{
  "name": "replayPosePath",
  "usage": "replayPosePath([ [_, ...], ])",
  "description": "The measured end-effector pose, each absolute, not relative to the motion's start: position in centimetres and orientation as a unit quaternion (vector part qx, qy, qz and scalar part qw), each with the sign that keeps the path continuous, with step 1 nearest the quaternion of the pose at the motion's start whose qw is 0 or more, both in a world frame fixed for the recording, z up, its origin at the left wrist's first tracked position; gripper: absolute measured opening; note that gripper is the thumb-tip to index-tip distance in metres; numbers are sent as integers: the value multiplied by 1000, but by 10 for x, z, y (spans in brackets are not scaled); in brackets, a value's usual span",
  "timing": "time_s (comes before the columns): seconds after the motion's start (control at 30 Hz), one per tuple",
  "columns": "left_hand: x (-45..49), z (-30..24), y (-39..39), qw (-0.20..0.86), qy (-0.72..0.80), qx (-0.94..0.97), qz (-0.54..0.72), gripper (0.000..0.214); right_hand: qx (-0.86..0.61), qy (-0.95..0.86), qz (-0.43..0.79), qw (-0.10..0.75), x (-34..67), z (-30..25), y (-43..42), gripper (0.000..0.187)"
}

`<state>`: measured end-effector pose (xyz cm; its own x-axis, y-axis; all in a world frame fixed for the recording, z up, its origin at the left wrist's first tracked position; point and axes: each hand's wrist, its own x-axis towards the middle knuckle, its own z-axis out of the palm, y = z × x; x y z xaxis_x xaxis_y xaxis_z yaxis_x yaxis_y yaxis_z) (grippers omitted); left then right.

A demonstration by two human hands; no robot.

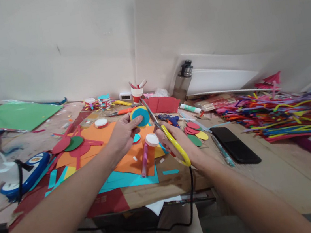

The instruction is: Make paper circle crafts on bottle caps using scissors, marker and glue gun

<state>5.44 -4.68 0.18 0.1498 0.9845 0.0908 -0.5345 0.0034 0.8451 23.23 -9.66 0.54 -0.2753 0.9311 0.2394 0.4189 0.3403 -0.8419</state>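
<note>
My left hand (125, 135) is closed on a round disc (140, 116) with a blue face and a yellow rim, held up between thumb and fingers. In my right hand (174, 141) is a pair of scissors (175, 147) with yellow handles. Their blades point up just right of the disc; whether they touch it I cannot tell. Below the hands are a white round lid (151, 139), a small blue-topped round piece (136, 138) and a pink tube (144, 160). Orange sheets (127, 163) and blue sheets (118, 181) lie underneath.
A black phone (235, 145) and many coloured pipe cleaners (275, 115) lie to the right. Paper circles (193, 129) sit near my right hand. A blue device (29, 177) and a green sheet (14, 116) are on the left. White boards (41, 48) stand behind.
</note>
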Motion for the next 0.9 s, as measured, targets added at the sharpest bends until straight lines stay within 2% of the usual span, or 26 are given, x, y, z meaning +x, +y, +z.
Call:
replayPosePath([
  [0.57,44,4,-40,649,294,439,547,38,-473,-750,294,357,240,15,-106,35],
  [0.77,40,5,-37,644,317,453,528,43,-487,-752,286,341,241,17,-108,40],
  [0.9,36,4,-34,639,314,470,522,38,-492,-750,287,336,243,16,-108,43],
])
